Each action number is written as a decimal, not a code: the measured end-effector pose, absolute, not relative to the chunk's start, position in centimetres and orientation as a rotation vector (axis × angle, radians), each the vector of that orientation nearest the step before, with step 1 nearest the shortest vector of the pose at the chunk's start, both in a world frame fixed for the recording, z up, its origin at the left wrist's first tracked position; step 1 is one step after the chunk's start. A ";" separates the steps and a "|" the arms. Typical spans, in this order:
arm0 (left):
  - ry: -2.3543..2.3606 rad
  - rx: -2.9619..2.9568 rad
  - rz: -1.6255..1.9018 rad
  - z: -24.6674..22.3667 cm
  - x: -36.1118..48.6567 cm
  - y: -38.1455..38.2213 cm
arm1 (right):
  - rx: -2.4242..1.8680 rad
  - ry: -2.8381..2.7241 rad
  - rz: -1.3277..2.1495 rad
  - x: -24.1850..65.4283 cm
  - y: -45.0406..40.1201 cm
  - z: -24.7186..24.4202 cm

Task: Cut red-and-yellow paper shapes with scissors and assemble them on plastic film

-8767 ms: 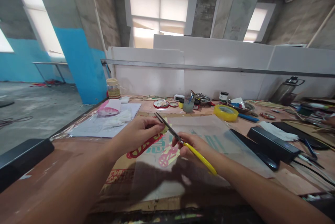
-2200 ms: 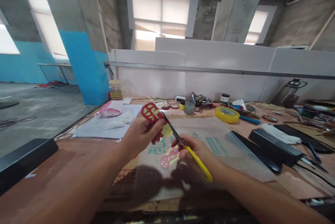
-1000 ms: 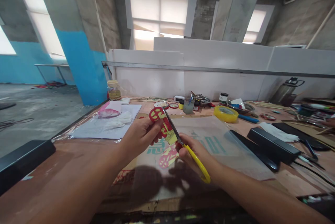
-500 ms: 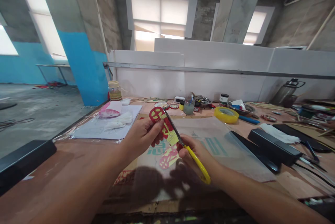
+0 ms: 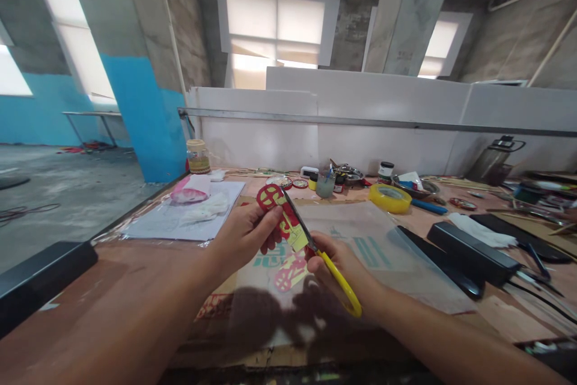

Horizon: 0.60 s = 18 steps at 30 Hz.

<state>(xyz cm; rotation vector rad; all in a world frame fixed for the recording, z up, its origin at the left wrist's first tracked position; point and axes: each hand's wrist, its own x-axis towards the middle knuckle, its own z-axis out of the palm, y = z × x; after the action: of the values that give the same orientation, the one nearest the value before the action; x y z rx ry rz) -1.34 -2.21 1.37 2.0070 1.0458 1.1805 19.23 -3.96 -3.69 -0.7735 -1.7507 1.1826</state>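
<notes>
Head view: the left hand (image 5: 253,226) is nearly closed, pinching one red and yellow cutout (image 5: 291,227) above one cloudy sheet (image 5: 342,214) on the desk (image 5: 135,265). The right hand (image 5: 331,250) is curled around one pair of scissors (image 5: 328,263), its blades along the cutout's edge. I also see one yellow tape roll (image 5: 383,206).

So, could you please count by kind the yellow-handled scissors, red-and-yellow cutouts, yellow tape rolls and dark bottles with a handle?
Yellow-handled scissors: 1, in the right hand
Red-and-yellow cutouts: 2, one in the left hand, one lying lower
Yellow tape roll: 1
Dark bottle: 1
Total: 5
</notes>
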 end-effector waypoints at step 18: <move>1.126 1.969 1.357 2.1 -1.8 -2.5 | -0.789 -1.830 1.136 19.2 -3.9 -3.3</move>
<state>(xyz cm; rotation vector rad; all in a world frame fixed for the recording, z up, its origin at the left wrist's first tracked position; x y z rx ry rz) -1.82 -2.50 2.08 1.9693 1.1257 1.3572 19.24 -3.87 -3.33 -0.7889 -1.8302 1.1358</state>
